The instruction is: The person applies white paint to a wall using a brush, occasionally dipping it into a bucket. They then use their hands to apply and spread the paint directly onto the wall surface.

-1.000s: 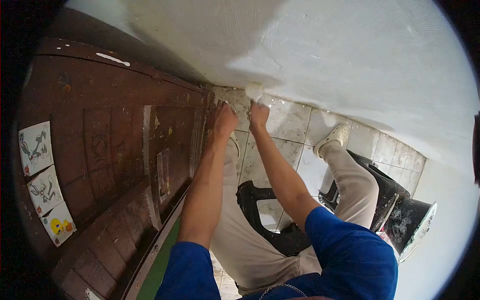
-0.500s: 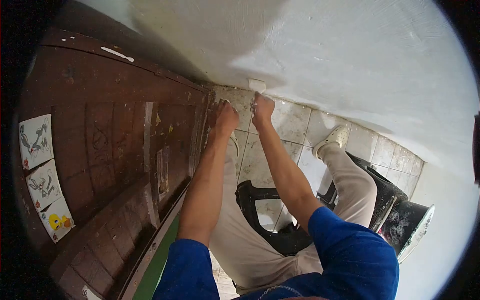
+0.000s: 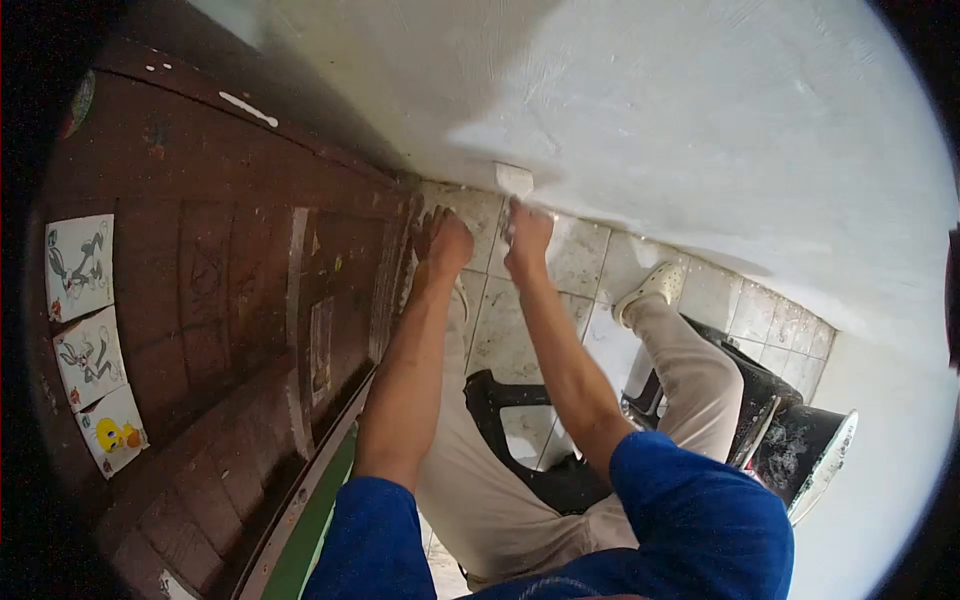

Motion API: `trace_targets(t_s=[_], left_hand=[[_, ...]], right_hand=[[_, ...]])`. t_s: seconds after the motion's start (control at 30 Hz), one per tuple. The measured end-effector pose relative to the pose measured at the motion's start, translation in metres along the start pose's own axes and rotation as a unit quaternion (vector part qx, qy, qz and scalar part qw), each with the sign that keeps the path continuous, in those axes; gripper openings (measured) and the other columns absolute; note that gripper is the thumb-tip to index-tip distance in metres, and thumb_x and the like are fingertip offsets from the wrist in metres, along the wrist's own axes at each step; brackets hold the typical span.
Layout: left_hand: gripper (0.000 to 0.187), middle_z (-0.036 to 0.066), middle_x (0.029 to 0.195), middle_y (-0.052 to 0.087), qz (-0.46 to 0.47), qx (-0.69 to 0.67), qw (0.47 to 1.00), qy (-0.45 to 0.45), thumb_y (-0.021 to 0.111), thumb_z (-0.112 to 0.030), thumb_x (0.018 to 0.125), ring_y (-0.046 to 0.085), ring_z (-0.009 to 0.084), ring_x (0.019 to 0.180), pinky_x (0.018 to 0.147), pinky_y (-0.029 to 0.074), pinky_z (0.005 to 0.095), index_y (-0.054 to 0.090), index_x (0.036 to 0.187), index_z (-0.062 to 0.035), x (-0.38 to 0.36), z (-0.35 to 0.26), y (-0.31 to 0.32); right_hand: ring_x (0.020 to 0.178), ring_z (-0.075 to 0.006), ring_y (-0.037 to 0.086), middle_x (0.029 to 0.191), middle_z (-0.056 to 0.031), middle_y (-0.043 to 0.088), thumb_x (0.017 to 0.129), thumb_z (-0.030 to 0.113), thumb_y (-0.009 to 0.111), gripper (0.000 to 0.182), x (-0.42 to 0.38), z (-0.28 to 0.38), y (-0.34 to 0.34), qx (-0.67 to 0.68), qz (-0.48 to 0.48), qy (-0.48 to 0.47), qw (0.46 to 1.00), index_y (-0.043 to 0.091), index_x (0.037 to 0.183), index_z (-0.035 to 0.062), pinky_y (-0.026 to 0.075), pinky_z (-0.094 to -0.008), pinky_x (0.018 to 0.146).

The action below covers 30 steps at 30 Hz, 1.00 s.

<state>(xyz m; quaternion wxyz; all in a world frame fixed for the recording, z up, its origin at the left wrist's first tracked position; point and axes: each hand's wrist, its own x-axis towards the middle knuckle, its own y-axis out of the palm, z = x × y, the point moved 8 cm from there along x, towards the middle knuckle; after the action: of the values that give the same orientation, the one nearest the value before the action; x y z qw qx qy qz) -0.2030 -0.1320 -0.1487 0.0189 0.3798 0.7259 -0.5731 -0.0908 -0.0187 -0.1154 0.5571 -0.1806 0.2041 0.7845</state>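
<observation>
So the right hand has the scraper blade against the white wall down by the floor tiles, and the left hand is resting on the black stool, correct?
Not quite. In the head view the left hand is pressed against the edge of the brown door, not on the black stool. The rest holds: the right hand keeps the scraper against the white wall by the floor tiles.

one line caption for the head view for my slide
Right hand presses a putty knife low on the white wall; left hand rests by the wooden door.

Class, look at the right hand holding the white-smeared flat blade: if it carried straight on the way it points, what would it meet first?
Probably the white plastered wall: the right hand aims its blade at the wall's base, seemingly touching already.
</observation>
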Motion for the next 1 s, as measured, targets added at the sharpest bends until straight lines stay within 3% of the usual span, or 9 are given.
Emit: trace_targets(t_s=[0.27, 0.37, 0.47, 0.53, 0.6, 0.7, 0.8, 0.9, 1.0], left_hand=[[0.039, 0.017, 0.128, 0.048, -0.033, -0.053, 0.998, 0.009, 0.049, -0.019, 0.082, 0.039, 0.0331, 0.123, 0.104, 0.027, 0.0484, 0.054, 0.116, -0.0003, 0.023, 0.018, 0.029], [0.041, 0.017, 0.131, 0.045, -0.003, -0.032, 0.999, 0.005, 0.049, -0.021, 0.083, 0.036, 0.0328, 0.125, 0.105, 0.025, 0.0483, 0.052, 0.118, -0.0002, 0.009, 0.003, 0.003], [0.042, 0.016, 0.133, 0.043, 0.000, -0.025, 1.000, -0.019, 0.049, -0.022, 0.083, 0.036, 0.0319, 0.126, 0.105, 0.024, 0.0489, 0.052, 0.119, -0.0006, 0.012, 0.008, 0.002], [0.042, 0.014, 0.134, 0.042, 0.044, -0.030, 0.998, -0.027, 0.049, -0.023, 0.083, 0.035, 0.0305, 0.127, 0.105, 0.024, 0.0495, 0.051, 0.119, -0.0014, 0.011, 0.008, 0.013], [0.041, 0.015, 0.133, 0.044, -0.015, -0.011, 1.000, -0.010, 0.049, -0.022, 0.083, 0.037, 0.0308, 0.126, 0.104, 0.026, 0.0500, 0.052, 0.119, -0.0018, 0.012, 0.010, 0.016], [0.040, 0.015, 0.129, 0.047, -0.037, -0.014, 0.999, -0.005, 0.050, -0.021, 0.082, 0.041, 0.0317, 0.122, 0.101, 0.029, 0.0506, 0.053, 0.117, -0.0020, 0.011, 0.006, 0.004], [0.039, 0.015, 0.125, 0.050, 0.010, -0.021, 1.000, -0.019, 0.050, -0.020, 0.081, 0.044, 0.0321, 0.119, 0.099, 0.032, 0.0505, 0.055, 0.115, -0.0024, 0.011, 0.011, 0.010], [0.038, 0.014, 0.123, 0.052, 0.002, -0.058, 0.998, -0.024, 0.051, -0.020, 0.079, 0.046, 0.0323, 0.116, 0.098, 0.033, 0.0509, 0.056, 0.112, -0.0028, 0.011, 0.014, 0.015], [0.038, 0.016, 0.123, 0.051, -0.003, -0.062, 0.998, -0.013, 0.051, -0.019, 0.079, 0.045, 0.0335, 0.117, 0.099, 0.032, 0.0504, 0.055, 0.113, -0.0021, 0.013, 0.008, 0.012]], right_hand=[[0.045, -0.0067, 0.038, 0.054, 0.0018, 0.045, 0.087, 0.019, 0.057, 0.021, -0.072, 0.064, 0.017, -0.112, -0.053, -0.264, 0.957, 0.057, 0.072, 0.0034, 0.028, -0.0233, 0.040], [0.044, -0.0080, 0.040, 0.053, 0.0002, 0.046, 0.086, 0.018, 0.057, 0.023, 0.005, -0.045, -0.008, -0.238, -0.123, -0.231, 0.935, 0.055, 0.069, 0.0034, 0.029, -0.0237, 0.039], [0.058, -0.0186, 0.051, 0.062, -0.0143, 0.058, 0.084, 0.018, 0.056, 0.028, 0.024, -0.078, -0.022, -0.137, -0.103, 0.012, 0.985, 0.058, 0.073, -0.0075, 0.041, -0.0348, 0.059], [0.056, -0.0189, 0.051, 0.060, -0.0139, 0.057, 0.084, 0.018, 0.055, 0.027, 0.027, -0.090, -0.031, -0.172, -0.098, -0.005, 0.980, 0.057, 0.071, -0.0067, 0.041, -0.0351, 0.058], [0.055, -0.0179, 0.050, 0.057, -0.0124, 0.055, 0.084, 0.018, 0.056, 0.027, 0.030, -0.081, -0.030, -0.185, -0.085, -0.001, 0.979, 0.057, 0.072, -0.0059, 0.040, -0.0331, 0.055], [0.055, -0.0143, 0.047, 0.057, -0.0082, 0.052, 0.087, 0.020, 0.054, 0.028, 0.006, -0.033, -0.014, -0.064, -0.033, 0.030, 0.997, 0.057, 0.075, -0.0058, 0.038, -0.0306, 0.053], [0.040, -0.0081, 0.039, 0.051, 0.0013, 0.044, 0.087, 0.017, 0.056, 0.023, -0.034, 0.016, -0.010, -0.154, -0.025, -0.192, 0.969, 0.053, 0.069, 0.0034, 0.027, -0.0245, 0.036], [0.041, -0.0080, 0.039, 0.052, 0.0014, 0.044, 0.088, 0.016, 0.055, 0.024, -0.087, 0.059, -0.003, -0.112, -0.054, -0.254, 0.959, 0.055, 0.069, 0.0028, 0.027, -0.0261, 0.037], [0.041, -0.0086, 0.038, 0.052, 0.0008, 0.046, 0.087, 0.016, 0.056, 0.025, -0.048, 0.020, 0.002, -0.093, -0.040, -0.178, 0.979, 0.055, 0.066, 0.0019, 0.028, -0.0276, 0.038]])
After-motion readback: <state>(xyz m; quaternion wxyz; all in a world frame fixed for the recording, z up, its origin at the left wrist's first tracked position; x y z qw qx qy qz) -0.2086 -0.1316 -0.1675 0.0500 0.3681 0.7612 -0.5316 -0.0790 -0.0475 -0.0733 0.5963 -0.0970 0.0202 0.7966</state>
